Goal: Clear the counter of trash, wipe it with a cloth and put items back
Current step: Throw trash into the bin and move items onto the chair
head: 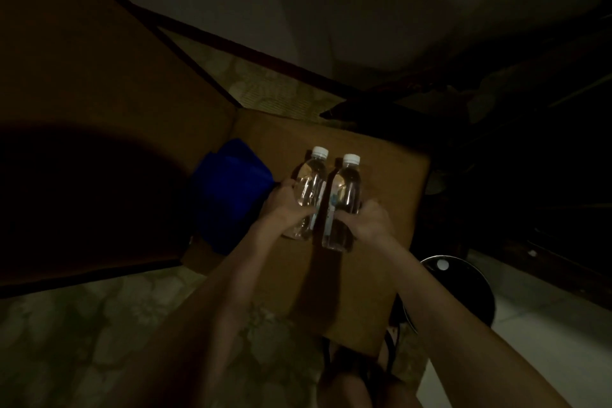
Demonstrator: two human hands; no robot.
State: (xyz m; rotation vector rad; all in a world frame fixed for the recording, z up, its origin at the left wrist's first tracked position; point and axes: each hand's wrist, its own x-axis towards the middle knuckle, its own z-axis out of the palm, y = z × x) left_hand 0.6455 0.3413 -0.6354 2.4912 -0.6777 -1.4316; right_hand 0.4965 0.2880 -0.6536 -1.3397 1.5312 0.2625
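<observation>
Count taken in dim light. Clear plastic bottles: two, the left bottle [306, 190] and the right bottle [342, 200], each with one white cap, two caps in all. Blue cloth [231, 195]: one, bunched. Brown bench [381, 172]: one. Hands: two, the left hand [286, 205] and the right hand [367, 220]. Round dark object with a white spot [460, 291]: one, unidentified.

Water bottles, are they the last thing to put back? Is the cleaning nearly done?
Probably near the end. No trash shows on the brown counter. The left hand grips the left bottle and the right hand the right bottle, standing them together. The blue cloth lies beside them and looks left to clear.
</observation>
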